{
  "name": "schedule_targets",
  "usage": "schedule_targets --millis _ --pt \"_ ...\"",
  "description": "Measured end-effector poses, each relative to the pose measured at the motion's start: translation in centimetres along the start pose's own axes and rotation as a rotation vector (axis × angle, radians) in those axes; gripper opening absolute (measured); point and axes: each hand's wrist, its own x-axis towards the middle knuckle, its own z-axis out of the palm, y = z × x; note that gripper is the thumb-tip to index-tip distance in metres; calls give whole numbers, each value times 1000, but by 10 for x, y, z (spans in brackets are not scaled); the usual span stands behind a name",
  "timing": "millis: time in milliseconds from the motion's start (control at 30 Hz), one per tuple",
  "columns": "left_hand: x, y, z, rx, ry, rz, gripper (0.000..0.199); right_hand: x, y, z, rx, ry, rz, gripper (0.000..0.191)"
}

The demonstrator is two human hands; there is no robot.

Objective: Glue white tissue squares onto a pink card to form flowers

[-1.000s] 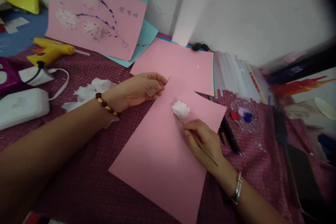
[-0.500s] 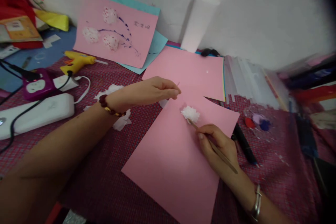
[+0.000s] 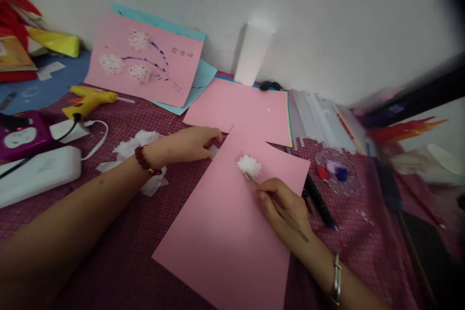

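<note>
A sheet of pink paper [image 3: 225,232] lies at an angle in front of me. On its upper part sits a cluster of white tissue-paper petals [image 3: 249,166]. My right hand [image 3: 286,208] grips a thin wooden stick [image 3: 290,222], its tip touching the lower edge of the cluster. Left of the sheet, my left hand [image 3: 191,144] is low over the cloth, thumb and forefinger apart. A small white paper piece [image 3: 214,150] is at its fingertips, partly under the hand. More white tissue pieces [image 3: 132,145] lie behind my left wrist.
A pink picture with white flowers [image 3: 145,65] leans on the wall. At left are a yellow glue gun [image 3: 87,100], a purple socket [image 3: 22,138] and a white power strip [image 3: 43,174]. A black pen [image 3: 319,203] and a clear dish of colours [image 3: 337,172] are at right.
My left hand has moved down and left, from above the pink sheet to the small white piece, and its fingers have parted. The stick stays at the petals. The view has shifted.
</note>
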Motion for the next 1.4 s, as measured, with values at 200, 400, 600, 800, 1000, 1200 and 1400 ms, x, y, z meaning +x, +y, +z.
schedule_targets --millis 200,400,600,800,1000,1200,1400 --pt "4 -8 7 25 -14 8 10 -3 -2 -1 1 -30 -52 15" --pt "3 -8 -1 -125 47 -97 10 0 -2 2 -75 -99 -132 16" --pt "0 9 -5 -276 127 -77 5 2 -4 1 -44 -31 -65 15" --pt "-1 34 14 -318 -47 96 17 1 0 -1 58 38 162 9" --pt "3 41 36 -303 -21 174 20 1 3 1 97 83 210 6" --pt "9 42 54 -285 87 124 16 2 3 1 107 100 208 7" --pt "12 41 58 -262 108 152 15 -4 2 -2 157 147 212 5"
